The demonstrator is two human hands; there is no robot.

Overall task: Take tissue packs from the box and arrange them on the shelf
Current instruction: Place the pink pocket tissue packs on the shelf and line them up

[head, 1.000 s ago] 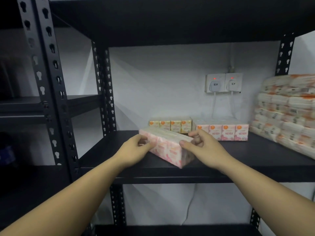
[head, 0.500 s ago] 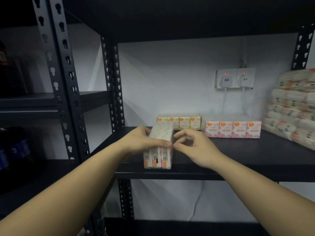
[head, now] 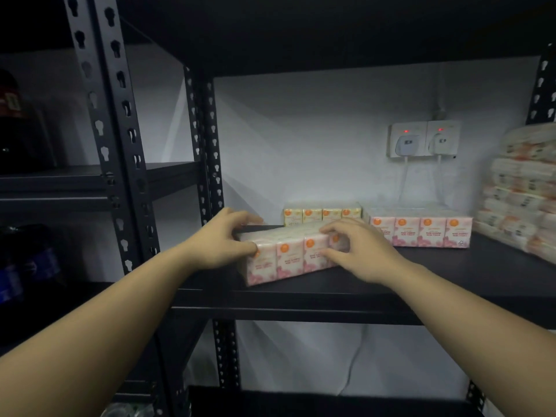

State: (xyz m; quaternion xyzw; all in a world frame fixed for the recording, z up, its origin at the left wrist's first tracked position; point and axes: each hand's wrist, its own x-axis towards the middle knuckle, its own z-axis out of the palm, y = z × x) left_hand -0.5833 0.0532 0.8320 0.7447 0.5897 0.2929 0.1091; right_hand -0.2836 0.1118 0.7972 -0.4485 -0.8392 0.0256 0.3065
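A pink tissue pack rests on the black shelf, its printed front facing me. My left hand grips its left end, thumb on the front and fingers over the top. My right hand holds its right end the same way. Behind it against the wall sit a yellow tissue pack and a second pink tissue pack. The box is not in view.
A tall stack of wrapped tissue bundles fills the shelf's right end. Two wall sockets with plugs and hanging cables sit above the back row. Black perforated uprights stand at left, with dark bottles on the neighbouring shelf.
The pack was end-on to me half a second ago; both hands have turned it so its long printed side faces me, flat on the shelf.
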